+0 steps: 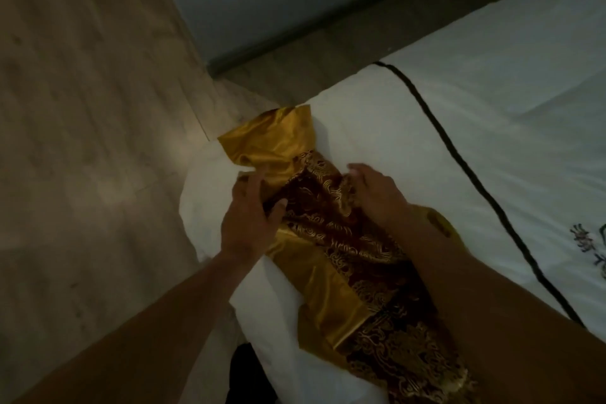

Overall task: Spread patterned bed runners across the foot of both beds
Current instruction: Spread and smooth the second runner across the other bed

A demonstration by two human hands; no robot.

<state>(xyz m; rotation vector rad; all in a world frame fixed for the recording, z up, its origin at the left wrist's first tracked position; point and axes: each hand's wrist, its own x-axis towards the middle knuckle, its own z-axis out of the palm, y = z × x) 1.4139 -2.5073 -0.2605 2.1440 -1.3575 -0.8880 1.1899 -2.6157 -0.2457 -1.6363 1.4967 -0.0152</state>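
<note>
Runner (pixel 331 239): lying bunched along the bed (pixel 492 115) corner.
Left hand (pixel 249 216): we are pressing open fingers on the runner's gold edge.
Right hand (pixel 377 193): our fingers are curling, gripping the runner's far side.

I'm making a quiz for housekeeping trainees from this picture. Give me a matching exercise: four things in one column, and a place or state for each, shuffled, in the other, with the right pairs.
Things:
1. gold and dark red patterned bed runner
2. black piping line
3. left hand
4. pale wood-look floor

Places or states:
A. beside the bed, at image left
B. bunched, not yet spread
C. resting on the runner's plain gold edge
D. running across the white bed cover

Pairs: 1-B, 2-D, 3-C, 4-A
</note>
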